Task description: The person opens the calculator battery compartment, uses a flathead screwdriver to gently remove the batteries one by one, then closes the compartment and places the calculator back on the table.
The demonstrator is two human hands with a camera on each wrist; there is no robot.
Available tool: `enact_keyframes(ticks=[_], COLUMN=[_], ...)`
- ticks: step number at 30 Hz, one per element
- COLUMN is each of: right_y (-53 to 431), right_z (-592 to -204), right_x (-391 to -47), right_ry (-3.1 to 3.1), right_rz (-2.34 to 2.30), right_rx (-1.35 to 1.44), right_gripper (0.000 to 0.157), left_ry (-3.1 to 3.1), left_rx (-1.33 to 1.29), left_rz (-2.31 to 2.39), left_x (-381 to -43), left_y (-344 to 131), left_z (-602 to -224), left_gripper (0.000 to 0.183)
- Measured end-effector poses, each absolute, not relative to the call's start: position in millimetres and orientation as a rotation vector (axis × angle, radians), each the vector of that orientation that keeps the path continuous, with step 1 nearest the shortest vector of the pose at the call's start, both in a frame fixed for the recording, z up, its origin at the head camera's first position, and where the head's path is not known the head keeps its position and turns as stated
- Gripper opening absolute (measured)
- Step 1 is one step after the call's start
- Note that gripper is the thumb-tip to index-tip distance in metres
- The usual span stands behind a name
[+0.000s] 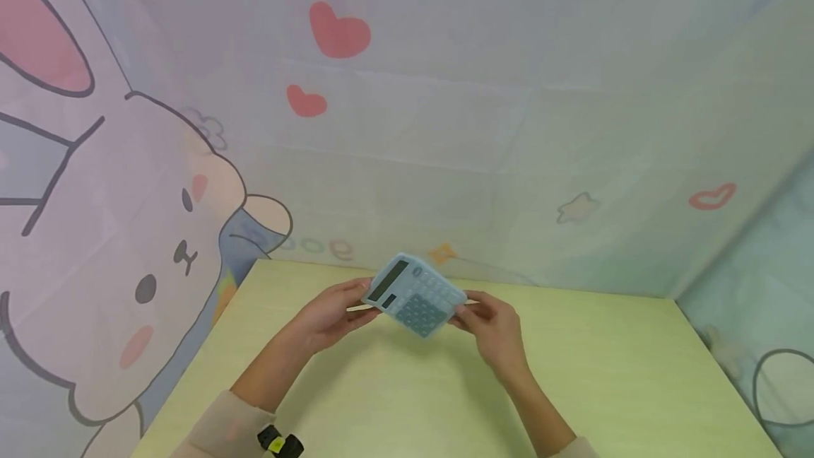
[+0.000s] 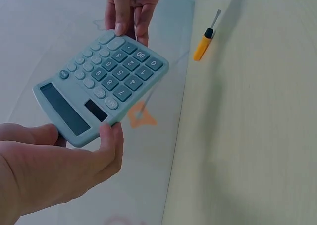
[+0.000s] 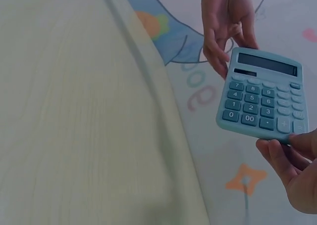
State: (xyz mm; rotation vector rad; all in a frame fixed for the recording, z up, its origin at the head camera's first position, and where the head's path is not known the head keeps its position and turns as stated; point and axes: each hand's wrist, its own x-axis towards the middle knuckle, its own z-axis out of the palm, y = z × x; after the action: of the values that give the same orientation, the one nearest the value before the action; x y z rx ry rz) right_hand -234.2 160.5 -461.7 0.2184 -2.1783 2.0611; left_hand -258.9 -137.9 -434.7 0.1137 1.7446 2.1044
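Note:
A light blue calculator [image 1: 416,295] is held up above the table by both hands, its face with dark display and keys turned toward the head camera. My left hand [image 1: 331,315] grips the display end, with the thumb and fingers at its edges in the left wrist view. At the opposite end, my right hand [image 1: 499,334] pinches the corner by the plus and equals keys, thumb on the face and fingers beneath, as the right wrist view shows. The calculator's back is hidden.
A screwdriver [image 2: 204,44] with an orange and black handle lies on the pale yellow-green table [image 1: 604,373]. Behind the table hangs a cloth [image 1: 445,126] printed with hearts and a rabbit. A dark cable loop [image 1: 757,380] shows at the far right.

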Motion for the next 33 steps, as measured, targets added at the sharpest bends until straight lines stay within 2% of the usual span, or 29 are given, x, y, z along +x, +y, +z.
enact_keyframes(ticks=[7,15,24,28,33], right_y=[159.7,158.3,153.7,152.8,149.7], right_z=[-467.7,-474.6,-474.0,-472.6,-467.0], right_x=[-238.2,-240.3,-234.8,-235.5,-233.9], right_ry=[-2.112,-2.258,-2.451,-2.458,-2.454], right_rz=[1.985,1.759,1.505,1.494,1.571], right_rx=[0.169,0.05,0.07,0.071,0.088], right_gripper=[0.035,0.037,0.041,0.053,0.08], left_ry=[1.656,1.659,1.673,1.692,1.731], left_rx=[0.186,0.174,0.128,0.162,0.188], left_rz=[2.139,2.171,2.137,2.081,2.017], left_x=[-257.2,-254.8,-249.4,-247.4,-242.9], left_y=[-131.4,-119.3,-112.2,-109.6,-104.6], left_z=[-440.2,-449.5,-453.7,-454.0,-453.3], left_gripper=[0.047,0.046,0.043,0.042,0.052])
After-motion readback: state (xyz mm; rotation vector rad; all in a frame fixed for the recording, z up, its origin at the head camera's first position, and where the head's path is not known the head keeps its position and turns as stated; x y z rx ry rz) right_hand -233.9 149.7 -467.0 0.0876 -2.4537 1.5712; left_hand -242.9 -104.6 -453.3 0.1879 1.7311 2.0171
